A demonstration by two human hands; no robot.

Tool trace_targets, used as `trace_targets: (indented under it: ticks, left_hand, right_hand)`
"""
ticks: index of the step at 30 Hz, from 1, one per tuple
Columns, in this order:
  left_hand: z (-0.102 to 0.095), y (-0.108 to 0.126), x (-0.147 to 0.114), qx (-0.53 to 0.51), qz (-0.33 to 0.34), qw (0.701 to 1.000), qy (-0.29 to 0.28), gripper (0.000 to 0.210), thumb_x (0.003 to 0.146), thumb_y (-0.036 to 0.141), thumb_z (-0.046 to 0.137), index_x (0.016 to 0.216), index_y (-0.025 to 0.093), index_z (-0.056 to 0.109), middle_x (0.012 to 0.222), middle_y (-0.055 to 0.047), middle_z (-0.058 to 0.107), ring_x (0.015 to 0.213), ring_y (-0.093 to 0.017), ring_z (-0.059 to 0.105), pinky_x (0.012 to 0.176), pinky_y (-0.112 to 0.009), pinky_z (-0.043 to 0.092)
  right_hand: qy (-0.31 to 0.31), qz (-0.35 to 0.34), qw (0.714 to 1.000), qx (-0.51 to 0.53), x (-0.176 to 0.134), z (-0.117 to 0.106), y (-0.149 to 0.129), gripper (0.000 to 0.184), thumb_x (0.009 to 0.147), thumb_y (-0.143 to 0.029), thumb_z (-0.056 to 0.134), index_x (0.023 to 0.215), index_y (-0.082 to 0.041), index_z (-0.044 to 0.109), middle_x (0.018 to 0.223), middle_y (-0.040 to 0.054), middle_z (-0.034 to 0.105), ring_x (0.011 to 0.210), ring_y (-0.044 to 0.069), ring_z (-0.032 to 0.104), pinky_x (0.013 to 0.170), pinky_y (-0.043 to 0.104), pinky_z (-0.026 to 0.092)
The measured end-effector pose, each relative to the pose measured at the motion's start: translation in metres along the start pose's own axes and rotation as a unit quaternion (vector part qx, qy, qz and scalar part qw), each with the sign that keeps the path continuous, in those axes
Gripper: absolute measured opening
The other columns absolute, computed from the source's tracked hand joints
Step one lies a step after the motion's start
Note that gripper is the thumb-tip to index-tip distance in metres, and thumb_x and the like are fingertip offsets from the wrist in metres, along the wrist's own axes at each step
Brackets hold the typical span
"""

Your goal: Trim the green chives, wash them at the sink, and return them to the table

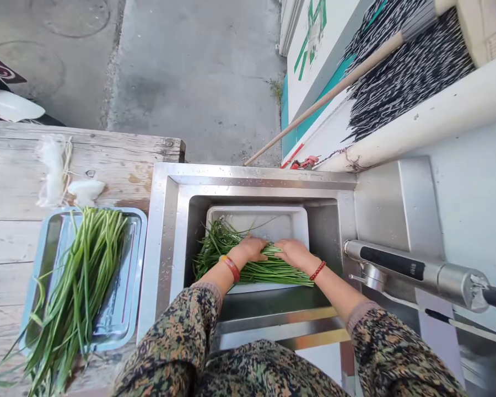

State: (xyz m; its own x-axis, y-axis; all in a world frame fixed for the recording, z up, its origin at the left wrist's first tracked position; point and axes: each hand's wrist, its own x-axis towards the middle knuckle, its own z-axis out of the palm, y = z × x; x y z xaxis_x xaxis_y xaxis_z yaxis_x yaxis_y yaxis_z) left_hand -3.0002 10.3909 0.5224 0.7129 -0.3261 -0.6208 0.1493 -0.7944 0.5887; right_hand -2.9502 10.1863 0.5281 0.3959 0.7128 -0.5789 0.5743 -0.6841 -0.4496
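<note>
A bunch of garlic chives (281, 273) lies across a white plastic tray (297, 215) inside the steel sink (328, 237). My left hand (250, 248), at the leafy middle of the bunch, has its fingers curled over the stalks. Closer to the cut ends, my right hand (291, 252) grips the same bunch, its fingers bent round the far side. The fingertips of both hands are partly hidden among the stalks. Loose leaves fan out toward the sink's left wall.
Left of the sink, a blue-rimmed tray (143, 242) with more chives (85, 264) sits on a wooden table (8, 237). Clear plastic wrapping (53, 171) lies behind it. A faucet (413, 270) juts in from the right. A mop handle (326, 99) slants behind the sink.
</note>
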Motion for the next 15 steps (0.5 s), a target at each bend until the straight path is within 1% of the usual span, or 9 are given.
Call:
trace_targets:
  ticks: [2,4,6,7,9,11,12,13,15]
  left_hand:
    - [-0.010,-0.007,0.008,0.002,-0.027,1.000,-0.008,0.040,0.075,0.048,0.076,0.102,0.020,0.070,0.099,-0.009,0.075,0.093,-0.026,0.069,0.090,-0.037,0.052]
    - [-0.014,-0.011,0.009,0.013,-0.068,0.997,0.026,0.041,0.089,0.049,0.060,0.113,0.017,0.066,0.107,-0.013,0.073,0.101,-0.028,0.067,0.091,-0.039,0.050]
    - [-0.009,-0.009,0.005,0.031,-0.111,0.991,0.065,0.037,0.098,0.035,0.047,0.126,0.014,0.058,0.117,-0.018,0.068,0.114,-0.030,0.061,0.101,-0.046,0.044]
    - [-0.003,-0.007,0.001,0.040,-0.126,0.988,0.074,0.035,0.099,0.026,0.043,0.129,0.011,0.055,0.120,-0.020,0.066,0.118,-0.031,0.059,0.104,-0.048,0.041]
    - [0.011,-0.001,-0.004,0.050,-0.137,0.987,0.067,0.034,0.094,0.012,0.045,0.125,0.008,0.058,0.116,-0.022,0.067,0.115,-0.032,0.060,0.102,-0.049,0.042]
    - [0.022,0.002,-0.005,0.048,-0.124,0.990,0.042,0.027,0.088,0.007,0.053,0.111,0.009,0.066,0.104,-0.019,0.071,0.103,-0.031,0.066,0.095,-0.044,0.048]
    - [0.024,0.001,-0.004,0.044,-0.115,0.992,0.033,0.024,0.086,0.007,0.056,0.106,0.011,0.068,0.100,-0.016,0.072,0.099,-0.030,0.067,0.092,-0.042,0.049]
    - [0.024,-0.001,-0.002,0.041,-0.106,0.993,0.032,0.024,0.085,0.007,0.056,0.106,0.013,0.068,0.100,-0.015,0.072,0.099,-0.029,0.067,0.092,-0.041,0.050]
    - [0.022,-0.006,0.002,0.042,-0.110,0.991,0.069,0.034,0.090,0.007,0.048,0.119,0.015,0.063,0.115,-0.017,0.068,0.111,-0.030,0.063,0.099,-0.044,0.046]
  right_hand:
    - [0.040,-0.028,0.999,-0.004,0.012,-0.019,0.002,0.028,0.097,-0.037,0.052,0.117,-0.028,0.068,0.106,0.0079,0.072,0.102,0.029,0.062,0.091,0.041,0.046]
    - [0.092,-0.021,0.995,-0.008,0.029,-0.023,0.002,0.036,0.098,-0.033,0.049,0.132,-0.028,0.060,0.121,0.0092,0.067,0.114,0.030,0.057,0.099,0.045,0.042]
    - [0.124,0.023,0.992,-0.015,0.041,-0.011,0.000,0.046,0.097,-0.025,0.049,0.143,-0.023,0.050,0.139,0.0123,0.058,0.128,0.032,0.049,0.106,0.049,0.036]
    - [0.120,0.052,0.991,-0.018,0.044,0.000,-0.002,0.050,0.096,-0.020,0.049,0.146,-0.022,0.046,0.144,0.0136,0.054,0.132,0.033,0.046,0.107,0.050,0.035]
    - [0.065,0.084,0.994,-0.018,0.043,0.021,-0.001,0.057,0.091,-0.013,0.053,0.146,-0.023,0.046,0.145,0.0135,0.054,0.131,0.034,0.048,0.105,0.050,0.038]
    - [-0.004,0.056,0.998,0.012,0.040,0.033,0.003,0.051,0.087,-0.013,0.060,0.135,-0.029,0.059,0.131,0.0080,0.066,0.117,0.030,0.059,0.098,0.044,0.045]
    - [-0.015,0.040,0.999,0.029,0.040,0.035,0.006,0.045,0.086,-0.015,0.062,0.129,-0.031,0.063,0.125,0.0056,0.069,0.112,0.028,0.062,0.097,0.042,0.046]
    - [-0.007,0.031,0.999,0.040,0.041,0.035,0.009,0.041,0.087,-0.018,0.062,0.126,-0.031,0.065,0.122,0.0048,0.071,0.110,0.028,0.063,0.099,0.042,0.045]
    - [0.051,0.052,0.996,0.042,0.044,0.032,0.011,0.043,0.093,-0.020,0.054,0.135,-0.029,0.059,0.132,0.0081,0.065,0.122,0.030,0.056,0.108,0.048,0.038]
